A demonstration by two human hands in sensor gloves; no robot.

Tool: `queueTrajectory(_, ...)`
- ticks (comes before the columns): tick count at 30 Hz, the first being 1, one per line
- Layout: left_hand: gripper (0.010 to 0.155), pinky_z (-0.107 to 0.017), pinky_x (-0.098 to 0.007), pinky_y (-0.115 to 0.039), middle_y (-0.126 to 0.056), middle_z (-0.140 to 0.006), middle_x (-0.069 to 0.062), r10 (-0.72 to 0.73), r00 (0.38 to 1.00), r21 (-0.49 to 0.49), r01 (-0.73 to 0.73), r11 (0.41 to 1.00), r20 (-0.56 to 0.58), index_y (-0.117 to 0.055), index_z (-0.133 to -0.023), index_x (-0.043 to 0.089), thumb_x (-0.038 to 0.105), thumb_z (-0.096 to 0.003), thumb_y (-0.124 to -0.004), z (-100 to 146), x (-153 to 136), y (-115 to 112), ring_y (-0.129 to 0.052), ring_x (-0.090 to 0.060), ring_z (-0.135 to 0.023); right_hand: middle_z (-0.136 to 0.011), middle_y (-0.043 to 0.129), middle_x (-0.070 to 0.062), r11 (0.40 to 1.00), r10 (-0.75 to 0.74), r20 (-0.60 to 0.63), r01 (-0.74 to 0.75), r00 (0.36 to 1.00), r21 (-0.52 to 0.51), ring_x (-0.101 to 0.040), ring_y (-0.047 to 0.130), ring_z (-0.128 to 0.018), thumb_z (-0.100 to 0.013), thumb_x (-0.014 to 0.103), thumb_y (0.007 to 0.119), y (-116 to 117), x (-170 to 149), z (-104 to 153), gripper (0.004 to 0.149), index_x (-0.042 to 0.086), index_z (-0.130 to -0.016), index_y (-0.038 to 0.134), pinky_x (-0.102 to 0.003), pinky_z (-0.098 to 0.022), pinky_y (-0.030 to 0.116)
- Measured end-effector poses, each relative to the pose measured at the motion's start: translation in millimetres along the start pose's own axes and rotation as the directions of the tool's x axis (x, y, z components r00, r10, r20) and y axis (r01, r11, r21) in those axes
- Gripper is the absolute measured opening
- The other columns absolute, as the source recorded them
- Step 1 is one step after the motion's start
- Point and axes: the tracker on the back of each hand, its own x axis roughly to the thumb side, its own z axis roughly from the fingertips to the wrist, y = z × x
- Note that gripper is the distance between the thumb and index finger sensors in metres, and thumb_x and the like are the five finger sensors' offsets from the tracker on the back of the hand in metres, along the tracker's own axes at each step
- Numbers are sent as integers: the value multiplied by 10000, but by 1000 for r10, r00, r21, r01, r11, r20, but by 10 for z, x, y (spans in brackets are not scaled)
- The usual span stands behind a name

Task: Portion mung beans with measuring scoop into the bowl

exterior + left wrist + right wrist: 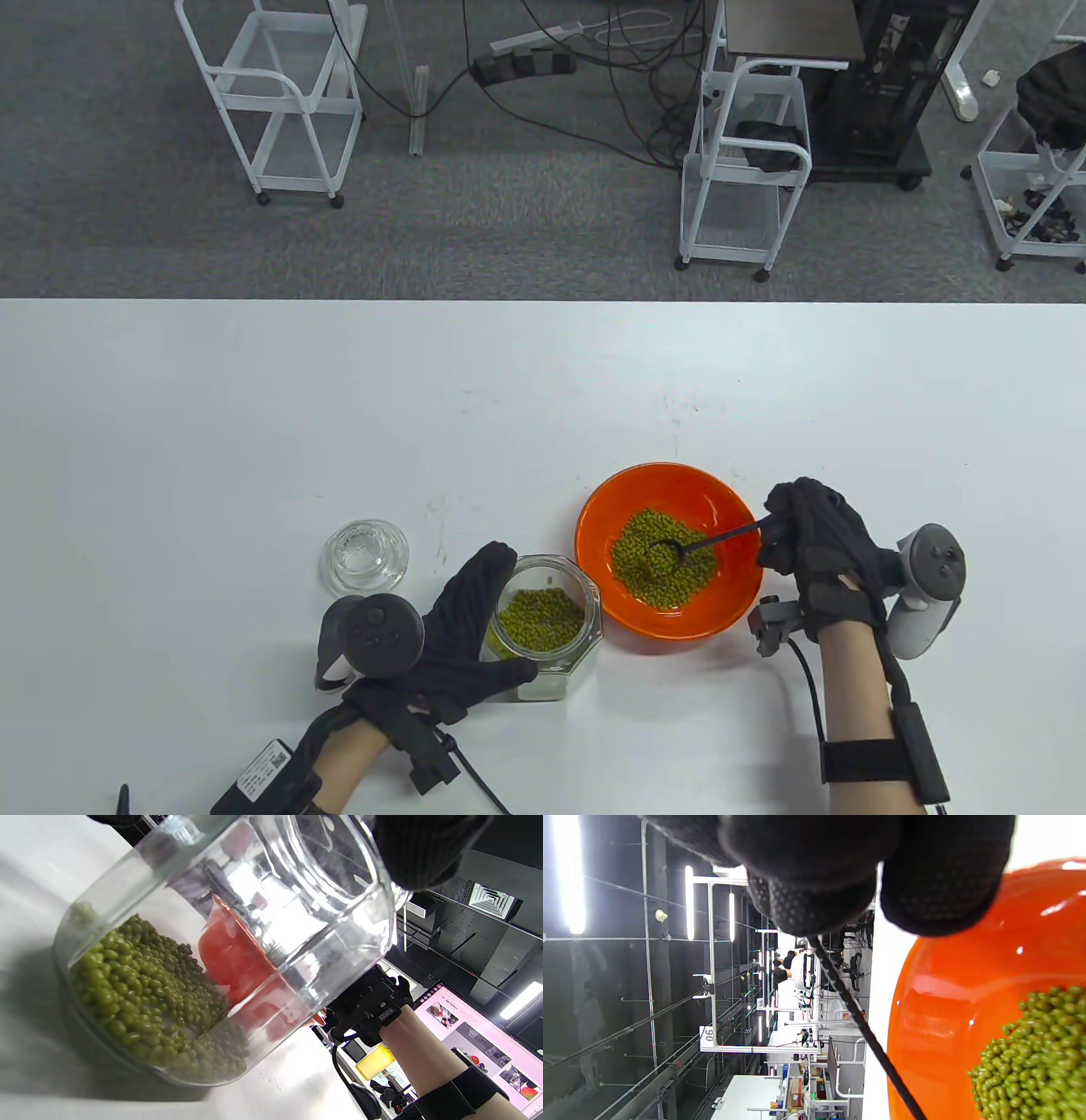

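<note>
Fingers of our right hand (pixel 810 552) pinch the scoop (pixel 679 550) handle, its cup tipped over the beans (pixel 666 570) in the bowl (pixel 730 505). Our left hand (pixel 462 628) grips the jar (pixel 551 671) just beside. We should roll the wrist fully so every bean drops inside the rim.

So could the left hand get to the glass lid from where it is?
Probably yes: the glass lid lies uncovered on the table just beside the left hand, nothing between them. That hand grips the jar, though, so it must release first.
</note>
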Motion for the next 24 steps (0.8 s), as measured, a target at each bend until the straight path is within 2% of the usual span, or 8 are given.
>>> queueTrajectory(6,1088,-727,-783,-447,-183,-1254,-245,4,1000,-1,-4,1000,2,-80,-1180,187,638,-493,-793,1,-1,5,-394,-541,-1139,-448,946,-151,989,148,100,-146,984,-25,-89,913,-86,-587,453,665,153,115,44,432,112,-742,881,-374,-228,924)
queueTrajectory(16,1084,-727,-783,-446,-185,-1254,-245,7,1000,-3,-7,1000,4,-82,-1179,190,634,-494,-794,4,-4,13,-395,-538,-1139,-425,949,-162,946,299,342,-323,891,13,-108,903,-63,-566,450,687,463,396,199,431,107,-718,900,-390,-211,916)
queueTrajectory(19,1083,-726,-783,-447,-183,-1254,-244,5,1000,-3,-5,1000,4,-82,-1179,189,635,-494,-793,6,-4,14,-397,-540,-1138,-413,952,-165,906,375,459,-423,805,3,-115,900,-52,-556,450,694,611,531,305,434,104,-706,909,-395,-206,914)
queueTrajectory(24,1083,-726,-784,-446,-185,-1254,-247,0,1000,-1,0,1000,4,-84,-1180,188,634,-494,-793,8,-3,14,-397,-540,-1138,-406,954,-168,802,470,644,-596,604,-25,-126,898,-45,-544,451,701,865,737,516,434,106,-693,916,-405,-197,913)
